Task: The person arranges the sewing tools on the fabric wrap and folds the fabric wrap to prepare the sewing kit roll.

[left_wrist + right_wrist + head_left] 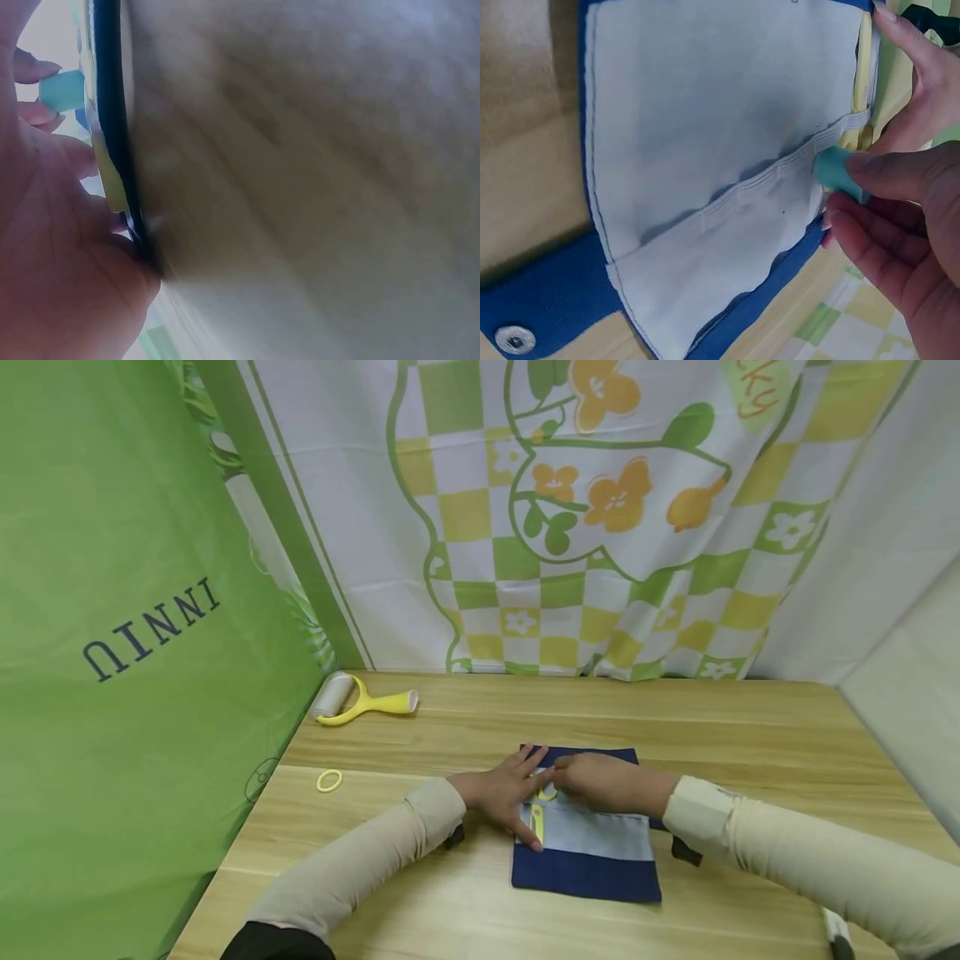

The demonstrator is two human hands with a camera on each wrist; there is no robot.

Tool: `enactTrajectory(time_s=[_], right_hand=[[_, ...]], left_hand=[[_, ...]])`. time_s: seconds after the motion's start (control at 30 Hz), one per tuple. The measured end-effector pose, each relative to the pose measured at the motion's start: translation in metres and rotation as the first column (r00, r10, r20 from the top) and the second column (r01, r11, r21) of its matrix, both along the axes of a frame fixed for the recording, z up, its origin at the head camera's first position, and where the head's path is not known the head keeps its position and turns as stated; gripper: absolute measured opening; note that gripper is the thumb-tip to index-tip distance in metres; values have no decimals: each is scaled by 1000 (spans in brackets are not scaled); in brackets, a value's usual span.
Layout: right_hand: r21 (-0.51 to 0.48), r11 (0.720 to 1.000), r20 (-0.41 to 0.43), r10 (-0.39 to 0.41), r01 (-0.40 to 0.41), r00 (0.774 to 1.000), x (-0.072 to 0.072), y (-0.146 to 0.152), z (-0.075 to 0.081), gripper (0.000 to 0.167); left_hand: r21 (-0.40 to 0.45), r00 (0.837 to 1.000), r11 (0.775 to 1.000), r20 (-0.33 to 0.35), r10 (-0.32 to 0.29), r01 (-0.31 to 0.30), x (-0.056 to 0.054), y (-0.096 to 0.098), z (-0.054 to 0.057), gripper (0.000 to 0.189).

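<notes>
A navy pouch (pixel 585 875) with a pale grey lining lies unfolded on the table; a stitched elastic band (pixel 757 184) runs across the lining. My left hand (pixel 504 793) rests with spread fingers on the pouch's left side. Beside its fingers, a yellow tool with a ring-shaped handle (pixel 537 822) lies along the lining, partly covered, its exact kind unclear. Between thumb and fingers, my right hand (pixel 907 217) pinches a small teal piece (pixel 836 174) close to the band and the yellow tool. The left wrist view also shows the teal piece (pixel 61 91).
A yellow-handled lint roller (pixel 382 702) lies at the table's back left, and a yellow ring (pixel 329 781) in front of it. The pouch's strap with a metal snap (pixel 515 340) sticks out sideways. A white and black item (pixel 838 933) is partly hidden under the right sleeve.
</notes>
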State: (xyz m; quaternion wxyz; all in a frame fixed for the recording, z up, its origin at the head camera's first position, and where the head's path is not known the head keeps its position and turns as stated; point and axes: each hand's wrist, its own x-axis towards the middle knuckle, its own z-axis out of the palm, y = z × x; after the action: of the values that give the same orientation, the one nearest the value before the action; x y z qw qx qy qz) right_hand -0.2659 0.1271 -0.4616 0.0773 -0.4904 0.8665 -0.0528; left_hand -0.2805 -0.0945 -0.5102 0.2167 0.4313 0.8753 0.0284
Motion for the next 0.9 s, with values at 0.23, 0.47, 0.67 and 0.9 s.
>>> enactTrajectory(time_s=[0.23, 0.47, 0.67, 0.9], right_hand=[[-43, 999, -14, 7, -8, 1000, -9, 6, -5, 27], [-9, 997, 81, 75, -75, 994, -11, 7, -4, 15], [-65, 997, 188, 50, -39, 981, -18, 9, -6, 18], [-167, 983, 338, -14, 75, 941, -25, 12, -15, 18]], left_hand=[[13, 1000, 1000, 17, 6, -7, 0, 1, 2, 124], [10, 1000, 1000, 10, 10, -10, -1, 0, -2, 123], [19, 1000, 1000, 25, 18, -18, -1, 0, 2, 123], [20, 999, 999, 35, 26, -26, 0, 1, 0, 124]])
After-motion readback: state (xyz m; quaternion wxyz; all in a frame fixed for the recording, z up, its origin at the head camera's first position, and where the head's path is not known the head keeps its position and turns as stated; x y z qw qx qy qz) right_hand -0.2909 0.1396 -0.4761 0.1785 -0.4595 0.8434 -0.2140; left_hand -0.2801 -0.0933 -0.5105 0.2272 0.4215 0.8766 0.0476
